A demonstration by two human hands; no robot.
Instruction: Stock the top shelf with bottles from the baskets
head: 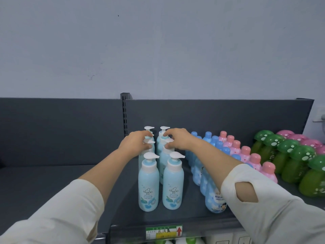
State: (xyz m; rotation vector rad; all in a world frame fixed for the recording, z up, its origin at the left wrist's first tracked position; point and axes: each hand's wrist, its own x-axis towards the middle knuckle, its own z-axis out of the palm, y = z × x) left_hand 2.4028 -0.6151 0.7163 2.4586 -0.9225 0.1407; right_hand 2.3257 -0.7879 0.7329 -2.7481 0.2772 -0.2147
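pump bottles (pixel 148 184) on top shelf (pixel 61 178), capped bottles (pixel 235 147) right, mushroom bottles (pixel 297 161) farther right

Pale blue pump bottles (pixel 148 187) are smooth plastic with a soft sheen. The dark grey shelf (pixel 52 182) looks like matt painted metal. Near its right edge, green mushroom-capped bottles (pixel 297 166) are glossy plastic. The sleeves (pixel 52 217) are cream cloth.

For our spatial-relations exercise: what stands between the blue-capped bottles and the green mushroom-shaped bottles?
Head view: a row of pink-capped bottles stands between them.
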